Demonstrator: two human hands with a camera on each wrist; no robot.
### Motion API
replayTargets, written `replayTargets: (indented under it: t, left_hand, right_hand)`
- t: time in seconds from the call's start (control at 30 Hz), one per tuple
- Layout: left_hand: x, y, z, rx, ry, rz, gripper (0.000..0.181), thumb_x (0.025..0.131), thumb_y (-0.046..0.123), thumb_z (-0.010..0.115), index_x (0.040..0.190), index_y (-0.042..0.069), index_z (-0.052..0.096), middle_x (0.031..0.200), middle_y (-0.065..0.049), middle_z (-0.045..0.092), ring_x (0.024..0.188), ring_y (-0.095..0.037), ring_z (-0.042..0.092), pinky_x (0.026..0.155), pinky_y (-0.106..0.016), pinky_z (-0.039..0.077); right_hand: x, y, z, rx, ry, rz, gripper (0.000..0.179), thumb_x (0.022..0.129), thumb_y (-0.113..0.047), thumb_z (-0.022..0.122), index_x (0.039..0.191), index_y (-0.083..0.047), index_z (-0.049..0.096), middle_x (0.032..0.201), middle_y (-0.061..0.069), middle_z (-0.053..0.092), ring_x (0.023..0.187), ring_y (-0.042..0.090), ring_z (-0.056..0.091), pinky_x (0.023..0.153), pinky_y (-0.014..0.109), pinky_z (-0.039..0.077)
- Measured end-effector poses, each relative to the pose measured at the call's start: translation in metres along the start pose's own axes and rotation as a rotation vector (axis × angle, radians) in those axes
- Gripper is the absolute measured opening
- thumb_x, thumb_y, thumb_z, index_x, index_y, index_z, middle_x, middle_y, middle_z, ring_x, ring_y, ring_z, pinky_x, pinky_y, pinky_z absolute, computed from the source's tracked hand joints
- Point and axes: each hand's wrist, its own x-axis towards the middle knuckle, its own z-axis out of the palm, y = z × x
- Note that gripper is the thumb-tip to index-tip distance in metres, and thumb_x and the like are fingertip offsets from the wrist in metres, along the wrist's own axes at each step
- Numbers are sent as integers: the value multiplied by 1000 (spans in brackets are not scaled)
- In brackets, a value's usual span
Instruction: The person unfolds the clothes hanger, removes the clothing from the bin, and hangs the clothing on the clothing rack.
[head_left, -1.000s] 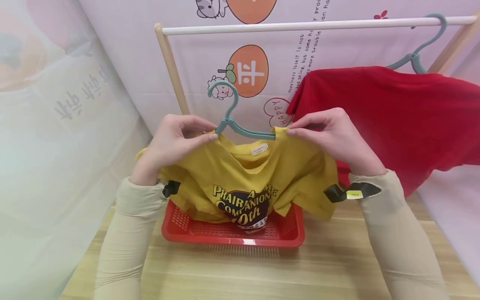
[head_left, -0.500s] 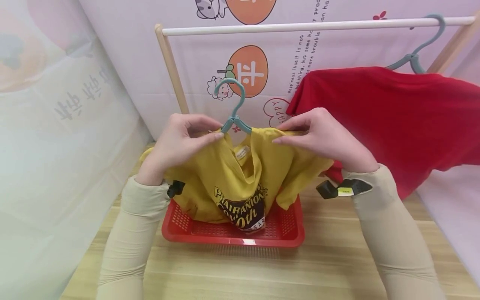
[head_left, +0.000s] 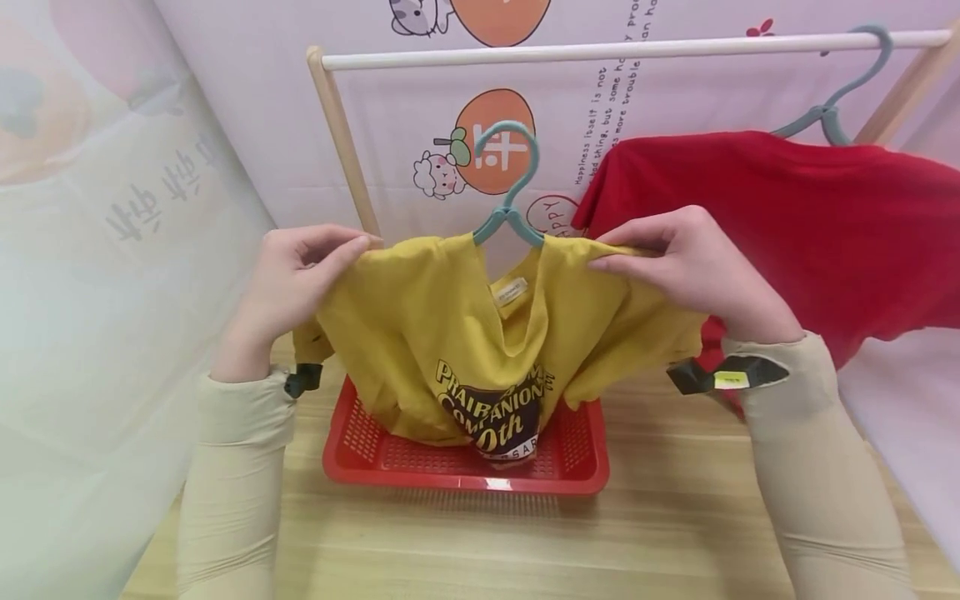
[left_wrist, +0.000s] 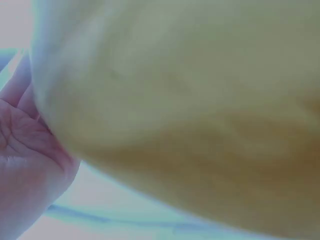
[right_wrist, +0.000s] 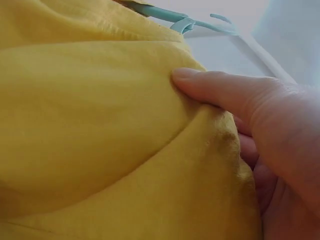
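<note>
A yellow T-shirt (head_left: 420, 317) with dark lettering hangs on a teal hanger (head_left: 512, 218), whose hook and upper arms rise out of the neckline. My left hand (head_left: 296, 279) pinches the shirt's shoulder at the left between thumb and fingers. On the other side my right hand (head_left: 686, 258) pinches the opposite shoulder, and in the right wrist view its thumb (right_wrist: 220, 90) lies on the yellow cloth (right_wrist: 100, 115). The hanger's lower arms are hidden inside the shirt. Blurred yellow cloth (left_wrist: 175, 90) fills most of the left wrist view. The shirt's lower part hangs into a red basket (head_left: 465, 482).
A rack with a white rail (head_left: 570, 53) and wooden posts stands behind the basket. A red T-shirt (head_left: 757, 217) hangs at its right on another teal hanger (head_left: 828, 111). The wooden table (head_left: 525, 550) lies below, with a patterned backdrop behind.
My left hand has moved left from the neckline to the outer shoulder. The hanger shifted right and up, the shirt's shoulders spread wider, and my right hand moved left, then back right.
</note>
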Motion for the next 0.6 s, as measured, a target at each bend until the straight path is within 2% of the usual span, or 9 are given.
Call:
replayTargets:
  t: [0.2, 0.27, 0.37, 0.5, 0.6]
  left_hand:
    - [-8, -17, -15, -94, 62, -75, 22, 98, 20, 71, 112, 4, 78, 97, 4, 76, 88, -13, 68, 78, -20, 52]
    - [-11, -22, -18, -115, 64, -95, 21, 97, 18, 72, 112, 3, 78, 97, 4, 76, 87, -12, 69, 78, -20, 52]
    - [-15, -27, -21, -97, 52, -122, 20, 97, 17, 73, 111, 4, 78, 96, 5, 76, 85, -12, 69, 77, -20, 52]
    - [-21, -35, -30, -51, 84, -102, 17, 97, 12, 72, 108, 1, 77, 93, 5, 75, 82, -9, 68, 76, -17, 52]
    - [-27, -42, -40, -70, 174, -72, 12, 96, 6, 71, 104, 0, 77, 90, 8, 75, 81, -6, 67, 76, -15, 51]
  right_hand:
    - [-5, 10, -15, 15, 51, 49, 26, 89, -29, 83, 113, -19, 81, 92, 0, 76, 76, 22, 64, 62, 20, 52]
    - [-7, 14, -18, 20, 63, 62, 26, 89, -27, 83, 113, -18, 81, 92, 1, 76, 76, 23, 64, 62, 20, 52]
    - [-9, 18, -23, 18, 72, 79, 27, 89, -26, 83, 114, -17, 80, 92, 1, 76, 76, 23, 64, 62, 20, 51]
    - [-13, 22, -28, 32, 92, 99, 29, 88, -25, 83, 115, -16, 80, 92, 0, 76, 76, 21, 65, 62, 19, 52]
    - [-17, 27, -35, 88, 130, 113, 28, 88, -21, 83, 115, -11, 79, 92, 3, 76, 74, 20, 66, 60, 19, 53]
